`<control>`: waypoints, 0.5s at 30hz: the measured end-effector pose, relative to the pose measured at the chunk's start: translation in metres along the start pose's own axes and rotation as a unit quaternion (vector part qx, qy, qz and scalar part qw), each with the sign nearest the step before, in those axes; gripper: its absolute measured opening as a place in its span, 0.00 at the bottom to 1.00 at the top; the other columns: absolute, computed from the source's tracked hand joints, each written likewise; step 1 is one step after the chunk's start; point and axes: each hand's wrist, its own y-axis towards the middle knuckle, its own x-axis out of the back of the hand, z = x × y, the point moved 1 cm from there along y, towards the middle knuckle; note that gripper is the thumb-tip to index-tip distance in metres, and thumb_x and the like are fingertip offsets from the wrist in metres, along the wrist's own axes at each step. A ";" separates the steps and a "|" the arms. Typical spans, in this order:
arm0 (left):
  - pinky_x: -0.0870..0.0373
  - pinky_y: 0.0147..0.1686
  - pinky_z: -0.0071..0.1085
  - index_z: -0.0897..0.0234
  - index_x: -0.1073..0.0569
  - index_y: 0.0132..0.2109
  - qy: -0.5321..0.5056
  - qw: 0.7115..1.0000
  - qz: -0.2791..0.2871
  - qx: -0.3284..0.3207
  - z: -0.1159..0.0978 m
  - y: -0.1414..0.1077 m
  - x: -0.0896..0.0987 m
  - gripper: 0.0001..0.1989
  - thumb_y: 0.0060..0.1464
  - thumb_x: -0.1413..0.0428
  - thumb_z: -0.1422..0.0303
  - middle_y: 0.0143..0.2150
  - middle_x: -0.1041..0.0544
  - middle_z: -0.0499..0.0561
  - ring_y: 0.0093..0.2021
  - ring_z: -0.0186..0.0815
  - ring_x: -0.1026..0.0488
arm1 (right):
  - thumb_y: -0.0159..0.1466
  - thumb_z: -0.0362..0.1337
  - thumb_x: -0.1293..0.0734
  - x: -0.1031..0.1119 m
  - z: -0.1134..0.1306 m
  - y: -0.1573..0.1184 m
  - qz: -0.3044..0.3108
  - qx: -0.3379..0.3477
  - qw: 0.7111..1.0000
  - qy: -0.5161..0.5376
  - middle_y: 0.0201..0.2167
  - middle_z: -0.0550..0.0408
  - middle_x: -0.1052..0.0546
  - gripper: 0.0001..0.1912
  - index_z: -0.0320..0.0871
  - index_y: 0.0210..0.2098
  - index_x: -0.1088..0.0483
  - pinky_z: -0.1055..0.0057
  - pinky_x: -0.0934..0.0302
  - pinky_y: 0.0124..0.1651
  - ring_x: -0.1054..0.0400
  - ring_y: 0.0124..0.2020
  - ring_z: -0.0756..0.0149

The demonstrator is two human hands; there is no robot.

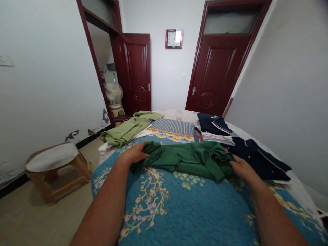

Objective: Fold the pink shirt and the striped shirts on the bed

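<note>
A dark green garment (189,156) stretches from side to side between my two hands, bunched and creased, just over the blue quilted cover. My left hand (135,152) grips its left end, thumb on the near side. At the opposite end, my right hand (242,167) is closed on the cloth near some rolled folds. The fingertips of both hands are partly hidden by the fabric. What kind of garment it is cannot be made out.
Light green clothing (128,128) lies at the table's far left. Folded navy garments (256,159) and a stack of pale clothes (216,136) are at the right. A stool (55,159) stands on the floor at left. The flowered blue cover (194,212) spreads in front of me.
</note>
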 end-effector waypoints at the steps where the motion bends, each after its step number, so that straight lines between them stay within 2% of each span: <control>1: 0.27 0.60 0.48 0.59 0.18 0.55 0.003 1.000 0.012 -0.015 -0.001 -0.008 0.004 0.29 0.42 0.30 0.64 0.55 0.15 0.58 0.56 0.58 0.20 | 0.42 0.30 0.28 0.000 0.007 -0.007 0.050 -0.040 0.998 -0.008 0.30 0.47 0.19 0.18 0.49 0.33 0.19 0.56 0.28 0.32 0.23 0.29 0.50; 4: 0.27 0.61 0.45 0.57 0.18 0.58 -0.058 0.991 0.098 -0.073 -0.004 -0.039 0.016 0.25 0.52 0.34 0.63 0.57 0.16 0.55 0.57 0.55 0.20 | 0.43 0.32 0.23 0.014 0.030 -0.032 0.147 -0.111 0.981 0.064 0.36 0.41 0.16 0.21 0.49 0.39 0.18 0.52 0.25 0.37 0.21 0.32 0.47; 7: 0.26 0.62 0.45 0.57 0.20 0.63 -0.202 0.959 0.179 -0.084 0.000 -0.071 0.028 0.25 0.60 0.36 0.60 0.59 0.17 0.54 0.59 0.52 0.20 | 0.49 0.43 0.19 0.027 0.044 -0.050 0.219 -0.088 0.960 0.148 0.42 0.41 0.15 0.20 0.49 0.42 0.18 0.52 0.23 0.42 0.18 0.37 0.46; 9: 0.24 0.60 0.47 0.58 0.21 0.64 -0.305 0.934 0.181 -0.054 0.009 -0.085 0.036 0.26 0.61 0.36 0.59 0.59 0.16 0.56 0.57 0.52 0.19 | 0.52 0.47 0.20 0.021 0.050 -0.049 0.228 -0.069 0.956 0.173 0.41 0.45 0.14 0.18 0.49 0.41 0.19 0.56 0.22 0.43 0.18 0.38 0.48; 10: 0.23 0.59 0.48 0.59 0.21 0.63 -0.346 0.924 0.162 -0.035 0.014 -0.089 0.040 0.26 0.60 0.35 0.58 0.58 0.16 0.57 0.56 0.52 0.18 | 0.53 0.46 0.20 0.012 0.055 -0.044 0.226 -0.064 0.956 0.175 0.40 0.46 0.14 0.17 0.49 0.40 0.19 0.58 0.22 0.42 0.18 0.37 0.49; 12: 0.21 0.56 0.49 0.61 0.19 0.60 -0.396 0.915 0.083 -0.003 0.023 -0.088 0.052 0.26 0.56 0.31 0.57 0.53 0.14 0.58 0.52 0.53 0.17 | 0.54 0.41 0.20 -0.023 0.073 -0.026 0.236 -0.062 0.955 0.167 0.38 0.49 0.14 0.15 0.48 0.40 0.20 0.61 0.21 0.40 0.18 0.35 0.53; 14: 0.19 0.54 0.50 0.63 0.17 0.55 -0.405 0.914 -0.037 0.012 0.028 -0.079 0.072 0.28 0.50 0.28 0.55 0.48 0.13 0.58 0.49 0.53 0.16 | 0.53 0.33 0.22 -0.075 0.105 0.000 0.244 -0.050 0.952 0.178 0.35 0.51 0.15 0.15 0.46 0.40 0.21 0.65 0.21 0.37 0.20 0.31 0.58; 15: 0.18 0.51 0.50 0.64 0.17 0.53 -0.391 0.913 -0.119 0.007 0.030 -0.073 0.086 0.29 0.47 0.27 0.53 0.46 0.13 0.58 0.46 0.53 0.15 | 0.51 0.29 0.23 -0.104 0.127 0.014 0.228 -0.020 0.950 0.212 0.34 0.52 0.16 0.15 0.45 0.38 0.22 0.68 0.22 0.38 0.20 0.31 0.61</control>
